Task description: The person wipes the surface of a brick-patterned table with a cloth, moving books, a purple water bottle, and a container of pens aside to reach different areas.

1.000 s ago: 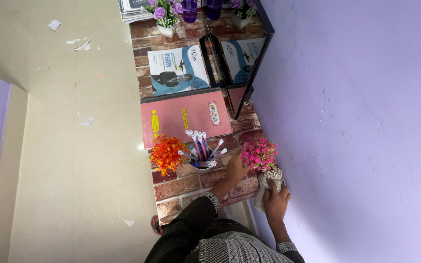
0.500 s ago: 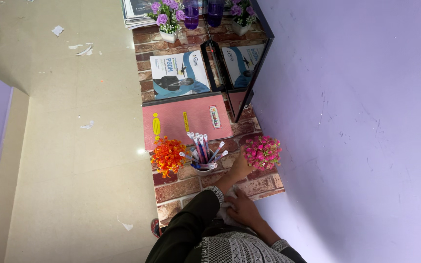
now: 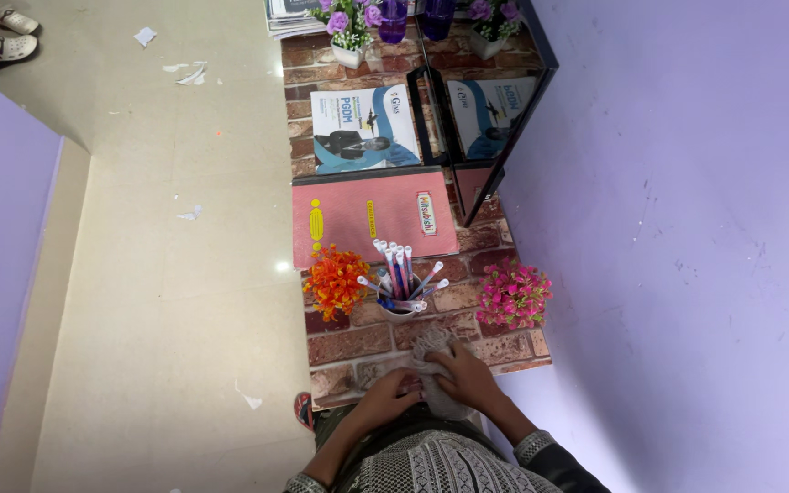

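A grey cloth (image 3: 433, 365) lies bunched on the near edge of the brick-patterned shelf (image 3: 358, 342), pressed under the right hand (image 3: 461, 374) with fingers curled over it, while the left hand (image 3: 391, 394) grips its lower part, just before the pen cup (image 3: 398, 306) and pink flowers (image 3: 512, 296).

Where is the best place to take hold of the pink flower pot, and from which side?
Probably grip the pink flower pot low, under the blooms, fingers coming from the near side. The flowers spread wide and hide the pot from above, and the wall stands close beside it.
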